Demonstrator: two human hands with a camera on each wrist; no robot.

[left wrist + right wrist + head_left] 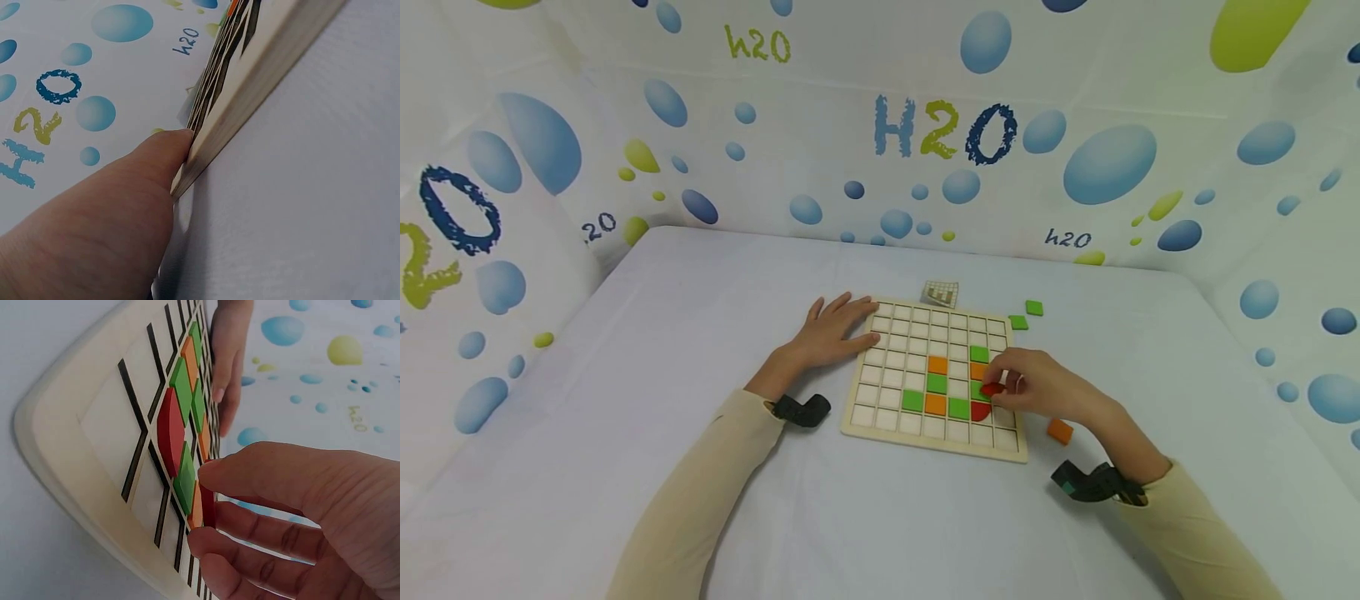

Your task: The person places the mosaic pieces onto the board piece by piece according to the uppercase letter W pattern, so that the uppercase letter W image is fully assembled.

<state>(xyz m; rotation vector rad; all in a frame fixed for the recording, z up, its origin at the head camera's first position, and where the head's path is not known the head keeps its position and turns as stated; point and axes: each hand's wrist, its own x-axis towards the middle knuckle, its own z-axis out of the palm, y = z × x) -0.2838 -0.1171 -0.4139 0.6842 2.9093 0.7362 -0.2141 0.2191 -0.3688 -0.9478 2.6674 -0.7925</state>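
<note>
My left hand (pixel 832 333) rests at the upper left edge of a wooden grid board (pixel 889 425), its fingers spread and the thumb on the rim. Between thumb and fingers my right hand (pixel 1037 385) pinches a red piece (pixel 992 389) over the board's right side. A red piece with a rounded edge (pixel 980 411) lies in a cell just below. Green square tiles (pixel 913 401) and orange square tiles (pixel 937 365) fill several other cells. In the right wrist view the held red piece (pixel 209 500) shows edge-on, close over the tiles.
Two loose green tiles (pixel 1033 307) lie past the board's upper right corner. An orange tile (pixel 1060 431) lies right of the board, below the right hand. Behind the board's far edge stands a small card with a printed grid (pixel 941 292). A white cloth covers the table.
</note>
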